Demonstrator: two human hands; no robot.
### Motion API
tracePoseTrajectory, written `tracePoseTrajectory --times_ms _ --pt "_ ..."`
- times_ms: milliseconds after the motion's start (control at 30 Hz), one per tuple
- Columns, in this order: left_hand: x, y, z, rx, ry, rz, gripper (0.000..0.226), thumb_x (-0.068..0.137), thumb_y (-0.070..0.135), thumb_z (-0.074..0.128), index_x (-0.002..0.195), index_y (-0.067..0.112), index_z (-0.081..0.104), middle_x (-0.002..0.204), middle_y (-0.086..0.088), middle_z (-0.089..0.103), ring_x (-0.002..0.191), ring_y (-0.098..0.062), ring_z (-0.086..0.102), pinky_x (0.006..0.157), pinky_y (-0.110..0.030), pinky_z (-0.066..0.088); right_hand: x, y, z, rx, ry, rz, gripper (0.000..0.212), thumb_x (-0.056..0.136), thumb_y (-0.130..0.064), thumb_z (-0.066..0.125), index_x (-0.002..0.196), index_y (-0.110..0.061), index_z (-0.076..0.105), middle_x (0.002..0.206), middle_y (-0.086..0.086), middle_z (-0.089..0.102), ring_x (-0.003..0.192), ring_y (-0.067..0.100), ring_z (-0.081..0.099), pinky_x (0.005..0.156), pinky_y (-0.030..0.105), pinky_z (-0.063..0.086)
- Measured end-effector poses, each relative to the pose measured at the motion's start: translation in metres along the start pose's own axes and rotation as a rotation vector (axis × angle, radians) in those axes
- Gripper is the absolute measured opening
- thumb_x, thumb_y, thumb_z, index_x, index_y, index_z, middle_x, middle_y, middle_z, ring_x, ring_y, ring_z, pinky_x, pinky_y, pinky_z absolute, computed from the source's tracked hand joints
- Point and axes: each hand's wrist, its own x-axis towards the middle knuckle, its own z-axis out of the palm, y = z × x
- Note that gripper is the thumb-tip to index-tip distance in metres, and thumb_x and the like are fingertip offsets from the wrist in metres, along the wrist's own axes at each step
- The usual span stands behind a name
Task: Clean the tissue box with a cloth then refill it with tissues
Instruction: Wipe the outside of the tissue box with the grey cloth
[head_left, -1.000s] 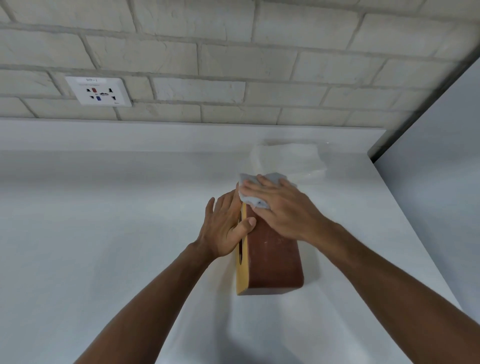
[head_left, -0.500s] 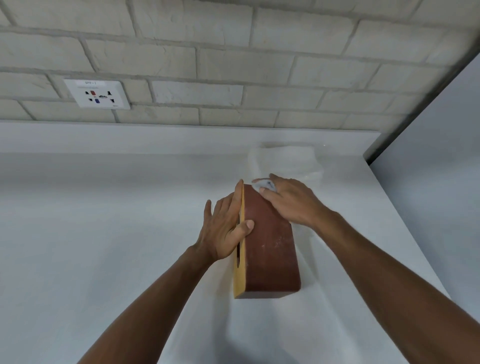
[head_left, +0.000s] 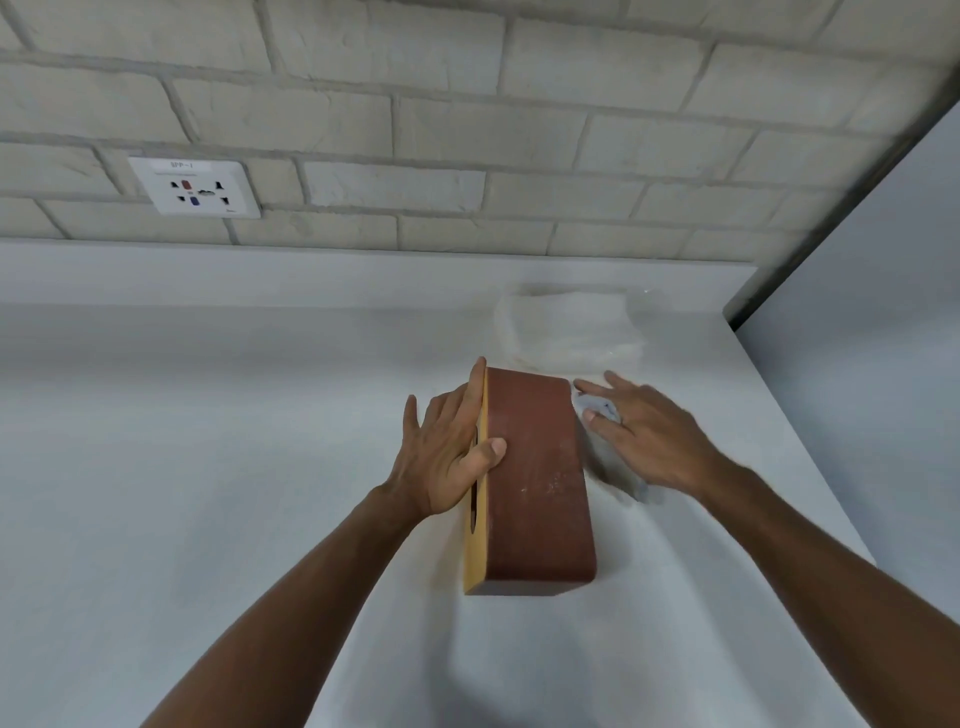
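Observation:
A reddish-brown tissue box (head_left: 537, 478) with a pale yellow slotted face stands on its side on the white counter (head_left: 208, 467). My left hand (head_left: 447, 457) lies flat against the yellow face, thumb hooked over the brown side, steadying it. My right hand (head_left: 649, 436) is beside the box on its right, fingers spread, pressing a small grey-white cloth (head_left: 600, 408) under the fingers, close to the box's right face. A stack of white tissues (head_left: 571, 327) in clear wrap lies behind the box.
A brick wall with a white power socket (head_left: 195, 188) runs along the back. A grey panel (head_left: 883, 312) closes off the right side, and the counter's right edge runs just beyond my right arm.
My right hand slid the cloth from the box's top, over the far end, down to the right of the box. The left hand kept its hold.

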Motion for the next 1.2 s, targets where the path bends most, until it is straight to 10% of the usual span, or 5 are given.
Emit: tracePoseTrajectory --times_ms 100,200,367,1200 --pt "-0.001 -0.001 -0.001 -0.004 -0.004 -0.004 0.093 0.084 0.078 0.009 0.162 0.033 -0.015 0.161 0.005 0.036 0.148 -0.019 0.03 0.124 -0.066 0.004 -0.012 -0.001 0.021 0.233 0.188 0.103 0.035 0.103 -0.048 0.035 0.118 -0.035 0.064 0.118 -0.005 0.068 0.113 0.026 0.061 0.09 0.036 0.046" --pt "-0.001 -0.002 -0.001 -0.005 -0.016 -0.008 0.092 0.084 0.078 0.009 0.161 0.035 -0.016 0.164 0.005 0.034 0.149 -0.019 0.029 0.124 -0.066 0.004 -0.01 -0.008 0.02 0.553 0.367 0.166 0.029 0.103 -0.037 0.043 0.082 -0.027 0.061 0.082 -0.006 0.066 0.082 0.022 0.064 0.065 0.025 0.043" --pt "0.0 -0.001 -0.001 0.0 -0.02 -0.023 0.094 0.083 0.077 0.009 0.162 0.033 -0.016 0.166 0.002 0.032 0.15 -0.022 0.029 0.124 -0.066 0.004 -0.001 -0.013 0.015 0.108 0.186 -0.186 0.043 0.105 -0.037 0.037 0.149 -0.04 0.036 0.149 -0.026 0.035 0.142 0.0 0.027 0.113 0.028 0.026" --pt "0.002 -0.003 0.0 -0.01 -0.054 -0.027 0.092 0.082 0.08 0.007 0.161 0.039 -0.017 0.158 -0.001 0.042 0.149 -0.024 0.03 0.124 -0.065 -0.001 -0.011 -0.014 0.029 0.345 0.19 -0.107 0.046 0.104 -0.04 0.037 0.15 -0.042 0.032 0.159 -0.007 0.032 0.146 0.015 0.03 0.116 0.044 0.031"
